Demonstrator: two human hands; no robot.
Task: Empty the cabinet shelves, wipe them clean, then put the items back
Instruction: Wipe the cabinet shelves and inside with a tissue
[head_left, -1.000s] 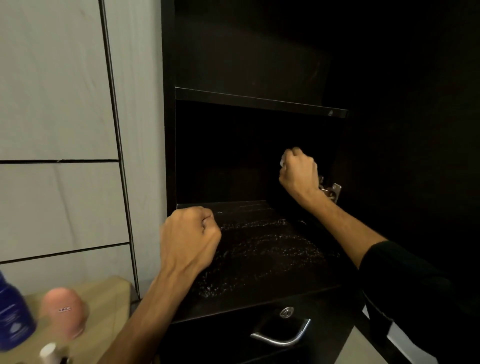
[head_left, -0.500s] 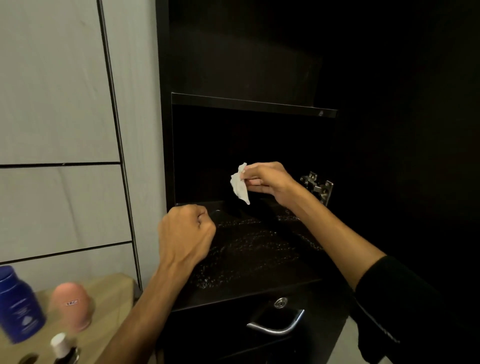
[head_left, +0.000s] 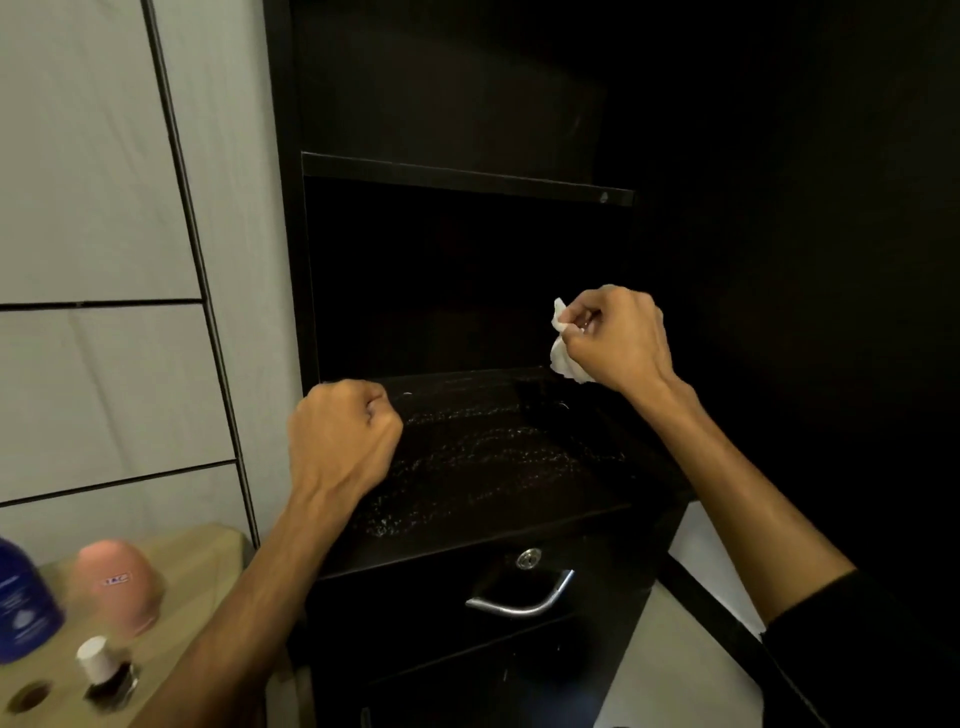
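A black open cabinet fills the middle of the view. Its lower shelf (head_left: 493, 467) holds nothing and shows pale streaks and specks on the dark surface. An upper shelf (head_left: 467, 179) runs across above it. My right hand (head_left: 618, 338) grips a crumpled white tissue (head_left: 563, 345) in the air over the back right of the lower shelf. My left hand (head_left: 340, 436) is curled into a fist at the shelf's front left corner and holds nothing that I can see.
A low beige table (head_left: 208, 561) at the bottom left carries a blue bottle (head_left: 21, 603), a pink rounded container (head_left: 117, 584) and a small dark bottle with a white cap (head_left: 104, 675). Below the shelf is a drawer with a metal handle (head_left: 519, 600). The open cabinet door stands at the right.
My right hand with the tissue went from the right wall near the hinge to the shelf's middle, then back to the right and slightly up. My left fist barely moved.
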